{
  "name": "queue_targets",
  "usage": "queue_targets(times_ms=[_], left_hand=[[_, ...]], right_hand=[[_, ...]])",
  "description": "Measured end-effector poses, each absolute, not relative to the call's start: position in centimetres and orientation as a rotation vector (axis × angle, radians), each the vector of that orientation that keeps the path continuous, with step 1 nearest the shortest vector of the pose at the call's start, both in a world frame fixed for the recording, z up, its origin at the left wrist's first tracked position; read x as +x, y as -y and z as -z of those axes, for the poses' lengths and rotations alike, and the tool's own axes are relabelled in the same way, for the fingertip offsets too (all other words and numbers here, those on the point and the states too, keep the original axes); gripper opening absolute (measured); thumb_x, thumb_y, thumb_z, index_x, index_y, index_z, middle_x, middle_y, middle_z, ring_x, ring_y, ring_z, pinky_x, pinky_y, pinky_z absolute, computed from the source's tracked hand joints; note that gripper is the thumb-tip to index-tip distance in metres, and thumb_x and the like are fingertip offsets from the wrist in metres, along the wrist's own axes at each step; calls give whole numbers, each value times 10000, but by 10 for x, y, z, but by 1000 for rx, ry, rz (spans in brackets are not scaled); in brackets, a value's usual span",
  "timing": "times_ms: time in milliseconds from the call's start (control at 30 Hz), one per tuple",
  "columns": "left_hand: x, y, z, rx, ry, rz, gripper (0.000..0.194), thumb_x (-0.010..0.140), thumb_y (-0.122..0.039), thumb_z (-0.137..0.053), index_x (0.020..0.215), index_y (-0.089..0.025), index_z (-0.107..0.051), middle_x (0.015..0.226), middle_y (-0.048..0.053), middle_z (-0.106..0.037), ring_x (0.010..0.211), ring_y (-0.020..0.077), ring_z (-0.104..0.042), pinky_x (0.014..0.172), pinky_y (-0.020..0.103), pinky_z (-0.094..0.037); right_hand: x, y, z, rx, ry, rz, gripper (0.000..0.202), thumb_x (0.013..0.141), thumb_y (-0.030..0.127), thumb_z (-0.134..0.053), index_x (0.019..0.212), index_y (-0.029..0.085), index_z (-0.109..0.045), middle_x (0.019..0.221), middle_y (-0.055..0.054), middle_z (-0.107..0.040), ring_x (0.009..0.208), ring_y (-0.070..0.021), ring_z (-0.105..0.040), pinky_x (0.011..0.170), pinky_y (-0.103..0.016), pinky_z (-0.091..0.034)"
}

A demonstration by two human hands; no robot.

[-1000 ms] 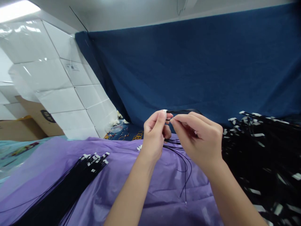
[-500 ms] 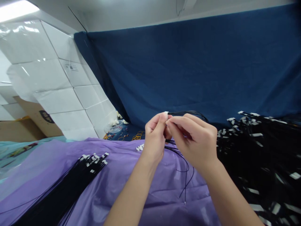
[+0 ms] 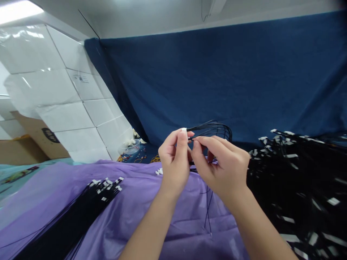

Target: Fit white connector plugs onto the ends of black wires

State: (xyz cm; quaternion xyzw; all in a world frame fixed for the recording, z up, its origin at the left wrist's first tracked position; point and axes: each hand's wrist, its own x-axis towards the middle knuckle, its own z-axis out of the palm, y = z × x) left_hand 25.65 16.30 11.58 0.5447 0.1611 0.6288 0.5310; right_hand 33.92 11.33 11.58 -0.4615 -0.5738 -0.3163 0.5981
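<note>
The held black cables (image 3: 210, 125) loop rightward from between the hands, just above the near middle of the purple cloth (image 3: 130, 202). The left hand (image 3: 175, 155) is closed around them, thumb pressed by a white connector (image 3: 184, 129); the right hand (image 3: 221, 159) has thumb and forefinger pinched together at a thin dark strand, its other fingers curled. If that pinch pulls too hard, the strand could bend sharply or slip out of the left hand's grip, and the loops could snag one another. Loose ends (image 3: 208, 213) dangle below and might catch on the cloth. Left lies a cable bundle (image 3: 62, 220); right, a larger cable heap (image 3: 292, 187); far left, a clear bowl (image 3: 130, 147).
</note>
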Motion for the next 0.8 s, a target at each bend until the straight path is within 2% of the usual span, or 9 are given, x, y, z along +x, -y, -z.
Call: queue_targets(times_ms=[167,333,600,800], left_hand=[[255,-162,-117,1332,-384,-1571,319,833,-511,-609,823,-201,-685,506,-37,-473,429,51,-401,420,164,-357],[254,-162,-117,1336,-377,-1592,304,839,-498,-606,805,-206,-682,524,-36,-473,435,50,-393,415,168,-342],[256,-161,-116,1258,-371,-1559,327,811,-516,-633,804,-194,-688,506,-38,-456,429,50,-388,408,164,-348],[256,-162,-116,1221,-357,-1521,321,801,-514,-647,777,-197,-690,501,-38,-455,432,46,-385,411,158,-340]], right_hand=[[336,-115,-115,-1023,1371,693,120,855,148,-564,794,130,-666,613,7,-604,508,-68,-476,524,-213,-391],[335,-115,-115,-1001,1381,636,130,873,143,-546,791,134,-648,666,-7,-636,534,-71,-497,540,-213,-409],[333,-116,-114,-1013,1381,595,148,875,135,-537,759,140,-630,634,-1,-605,531,-73,-485,534,-207,-397],[335,-118,-114,-991,1397,579,133,877,124,-527,805,142,-637,669,-7,-623,552,-78,-501,547,-207,-410]])
